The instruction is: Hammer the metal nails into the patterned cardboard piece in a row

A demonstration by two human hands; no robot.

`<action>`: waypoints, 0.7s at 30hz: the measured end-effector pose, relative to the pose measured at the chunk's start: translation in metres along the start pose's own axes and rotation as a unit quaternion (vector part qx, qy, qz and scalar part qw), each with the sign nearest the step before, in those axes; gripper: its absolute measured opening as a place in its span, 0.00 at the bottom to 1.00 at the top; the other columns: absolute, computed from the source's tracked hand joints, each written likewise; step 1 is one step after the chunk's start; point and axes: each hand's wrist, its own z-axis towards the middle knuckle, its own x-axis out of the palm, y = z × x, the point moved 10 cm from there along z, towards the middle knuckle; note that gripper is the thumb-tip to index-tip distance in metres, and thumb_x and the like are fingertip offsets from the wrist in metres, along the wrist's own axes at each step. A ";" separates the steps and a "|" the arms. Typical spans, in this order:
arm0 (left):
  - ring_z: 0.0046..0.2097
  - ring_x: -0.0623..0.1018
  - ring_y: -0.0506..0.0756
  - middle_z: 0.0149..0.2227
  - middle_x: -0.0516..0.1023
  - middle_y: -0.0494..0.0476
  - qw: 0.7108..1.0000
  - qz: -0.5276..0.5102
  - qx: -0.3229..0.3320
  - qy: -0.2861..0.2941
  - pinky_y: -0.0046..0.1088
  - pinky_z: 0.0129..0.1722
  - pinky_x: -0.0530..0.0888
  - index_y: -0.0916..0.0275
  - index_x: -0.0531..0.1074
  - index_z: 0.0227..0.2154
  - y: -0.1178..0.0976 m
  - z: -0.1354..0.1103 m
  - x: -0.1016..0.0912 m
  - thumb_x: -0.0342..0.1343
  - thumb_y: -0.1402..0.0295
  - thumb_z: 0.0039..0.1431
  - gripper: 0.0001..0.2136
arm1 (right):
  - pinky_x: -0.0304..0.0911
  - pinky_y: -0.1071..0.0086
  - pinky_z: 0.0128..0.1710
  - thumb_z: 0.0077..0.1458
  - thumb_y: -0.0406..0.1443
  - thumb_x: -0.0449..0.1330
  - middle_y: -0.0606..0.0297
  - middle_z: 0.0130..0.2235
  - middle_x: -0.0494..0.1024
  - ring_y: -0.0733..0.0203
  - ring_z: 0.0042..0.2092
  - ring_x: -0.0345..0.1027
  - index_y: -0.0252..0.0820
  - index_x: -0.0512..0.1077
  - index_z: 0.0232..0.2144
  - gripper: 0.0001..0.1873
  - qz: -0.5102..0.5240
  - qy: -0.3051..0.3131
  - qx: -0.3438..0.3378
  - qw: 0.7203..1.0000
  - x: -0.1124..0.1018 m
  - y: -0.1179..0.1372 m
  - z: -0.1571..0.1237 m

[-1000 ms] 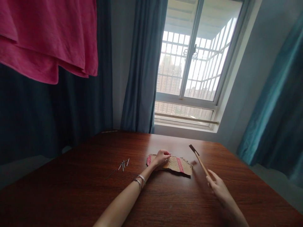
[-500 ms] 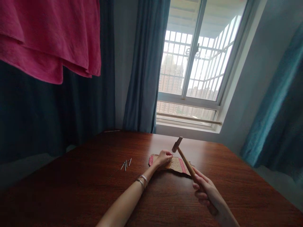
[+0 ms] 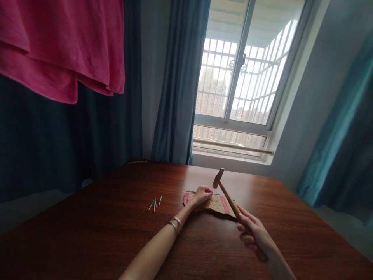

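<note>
My left hand (image 3: 203, 195) is pinched on a thin metal rod (image 3: 212, 191), mostly hidden by the fingers, held upright over a flat tan piece of cardboard (image 3: 217, 202) with pink bands and many small dark dots. The hand rests on the left part of that piece. In my right hand (image 3: 252, 231) is a hammer (image 3: 229, 200), gripped by its wooden handle. Its metal head is raised just above and right of my left fingertips, close to the rod's top.
Several thin metal rods (image 3: 155, 203) lie loose on the brown wooden table (image 3: 96, 229), left of the cardboard. Blue curtains (image 3: 177, 85) and a window (image 3: 233, 93) stand behind the table. A pink cloth (image 3: 64, 46) hangs at the upper left.
Very little differs. The hammer and my right hand have shifted only slightly, with the head still raised. My left hand keeps its place on the cardboard.
</note>
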 end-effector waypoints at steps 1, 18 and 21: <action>0.32 0.74 0.54 0.30 0.78 0.58 1.000 0.002 -0.003 0.001 0.25 0.30 0.67 0.69 0.76 0.31 0.000 0.000 0.000 0.54 0.65 0.47 0.13 | 0.36 0.84 0.11 0.49 0.43 0.59 0.75 0.21 0.60 0.79 0.13 0.44 0.53 0.55 0.57 0.33 0.000 -0.002 -0.001 1.000 0.000 0.002 -0.001; 0.31 0.74 0.54 0.29 0.78 0.57 1.000 -0.011 -0.003 0.005 0.25 0.30 0.66 0.69 0.76 0.29 0.001 0.000 0.002 0.53 0.67 0.45 0.12 | 0.38 0.83 0.10 0.48 0.45 0.59 0.74 0.20 0.63 0.78 0.13 0.46 0.50 0.53 0.58 0.36 -0.047 -0.015 -0.022 0.999 0.003 -0.002 0.001; 0.31 0.73 0.53 0.28 0.77 0.56 1.000 -0.017 0.005 0.008 0.24 0.29 0.65 0.69 0.76 0.29 0.001 0.000 0.002 0.52 0.67 0.46 0.12 | 0.38 0.83 0.11 0.48 0.45 0.60 0.75 0.20 0.62 0.78 0.13 0.46 0.51 0.54 0.57 0.35 -0.033 -0.014 -0.035 0.999 0.007 0.006 -0.003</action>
